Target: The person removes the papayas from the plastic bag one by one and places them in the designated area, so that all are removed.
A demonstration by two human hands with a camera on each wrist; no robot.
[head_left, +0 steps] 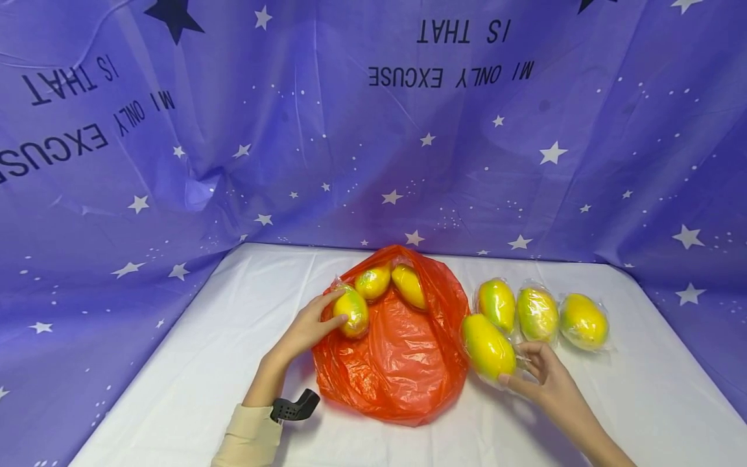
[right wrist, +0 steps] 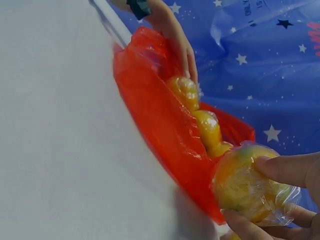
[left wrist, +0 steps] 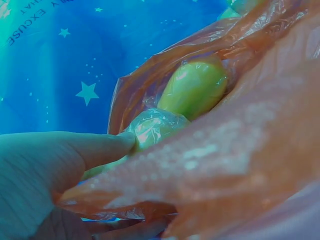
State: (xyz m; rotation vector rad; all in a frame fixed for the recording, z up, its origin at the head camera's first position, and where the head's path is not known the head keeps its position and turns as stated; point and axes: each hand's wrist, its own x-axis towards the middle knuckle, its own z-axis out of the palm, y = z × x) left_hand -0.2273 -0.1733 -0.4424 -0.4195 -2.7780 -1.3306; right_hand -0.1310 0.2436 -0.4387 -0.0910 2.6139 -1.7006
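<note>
A red plastic bag [head_left: 403, 363] lies spread on the table with its mouth open. Inside it, near the upper rim, are three yellow-green mangoes in clear wrap, among them one mango [head_left: 373, 282] at the back. At the bag's left edge my left hand [head_left: 309, 327] holds the film, its thumb against the nearest mango [head_left: 353, 312]. In the left wrist view the film [left wrist: 135, 202] passes between thumb and fingers. My right hand [head_left: 543, 376] grips another wrapped mango [head_left: 489, 347] by its lower right end, just right of the bag.
Behind the held mango, three more wrapped mangoes stand in a row on the right: one mango [head_left: 496, 303], a middle mango [head_left: 537, 314] and an outer mango [head_left: 585, 322]. A white cloth [head_left: 192, 363] covers the table. A purple star-patterned curtain [head_left: 350, 162] hangs behind.
</note>
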